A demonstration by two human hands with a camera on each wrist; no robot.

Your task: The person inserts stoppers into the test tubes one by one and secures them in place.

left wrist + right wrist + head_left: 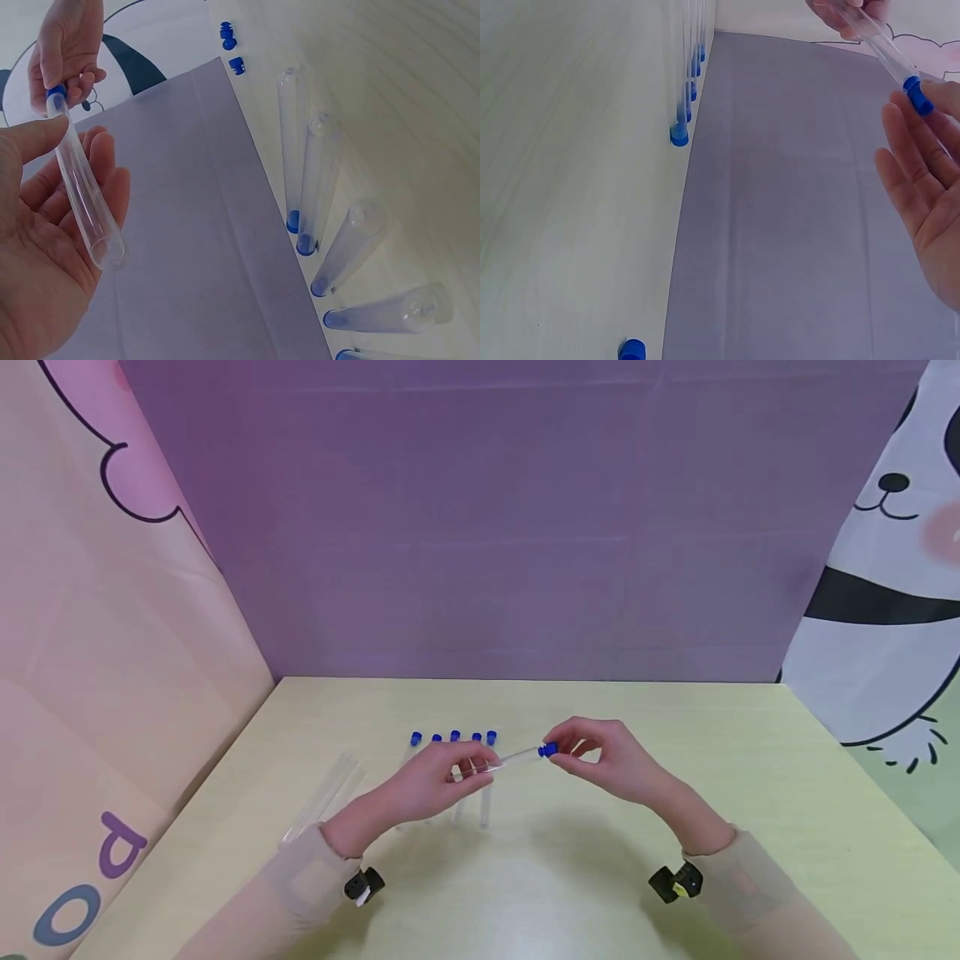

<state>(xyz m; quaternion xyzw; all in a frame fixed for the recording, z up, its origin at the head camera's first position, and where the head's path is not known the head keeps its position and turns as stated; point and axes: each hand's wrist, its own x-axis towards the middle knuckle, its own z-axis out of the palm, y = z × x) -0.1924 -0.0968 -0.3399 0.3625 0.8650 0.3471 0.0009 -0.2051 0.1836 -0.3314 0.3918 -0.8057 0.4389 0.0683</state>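
My left hand (pixel 438 777) holds a clear test tube (pixel 88 199) between thumb and fingers, above the table. The tube slants, its rounded end toward my left palm and its other end toward my right hand (pixel 615 764). There a blue cap (pixel 917 95) sits at the tube's mouth, pinched by the right thumb and fingertips. Beneath and behind the left hand, several test tubes (pixel 486 802) with blue caps lie side by side on the table, partly hidden by that hand in the head view.
Several clear tubes (pixel 322 797) without visible caps lie on the table (pixel 600 893) by my left forearm. Loose blue caps (pixel 237 66) rest on the tabletop, hidden behind my right hand in the head view. A purple backdrop (pixel 480 527) stands along the far edge.
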